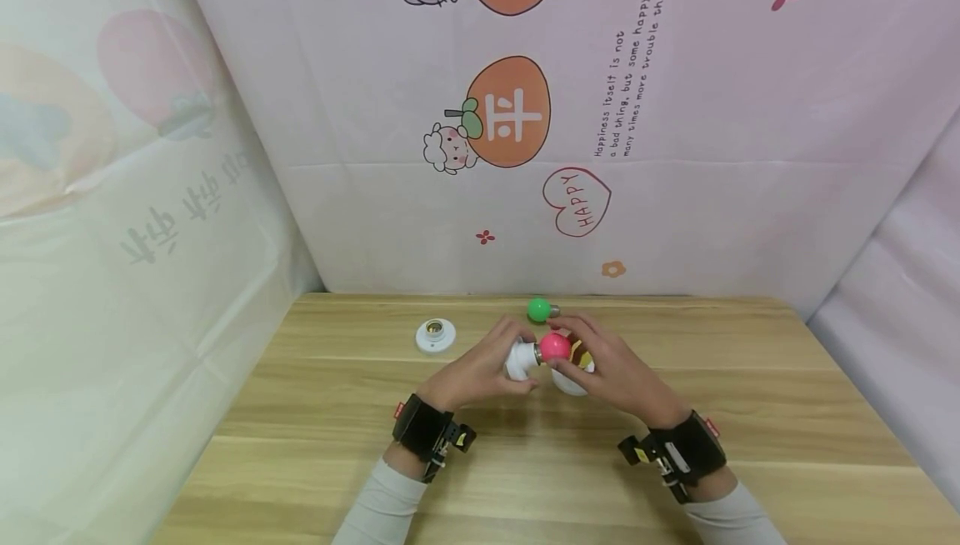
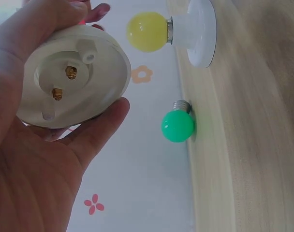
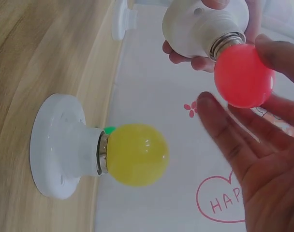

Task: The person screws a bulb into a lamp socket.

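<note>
My left hand [image 1: 483, 368] grips a white lamp holder [image 1: 519, 360] by its round base, tilted off the table. Two brass screws show on its underside in the left wrist view. A red light bulb [image 3: 243, 76] sits in the holder's mouth, with part of its metal thread visible. Around that bulb curls my right hand [image 1: 611, 366], its thumb touching the glass; in the right wrist view the index fingertip stands apart from it. Just below the right hand, a yellow bulb [image 3: 137, 154] is fitted in a second white holder [image 3: 57, 145] standing on the table.
A loose green bulb [image 1: 538, 309] lies on its side near the table's back edge. Further left stands a white holder [image 1: 435, 335] with an open socket. A printed cloth [image 1: 360, 220] hangs behind the wooden table [image 1: 315, 445].
</note>
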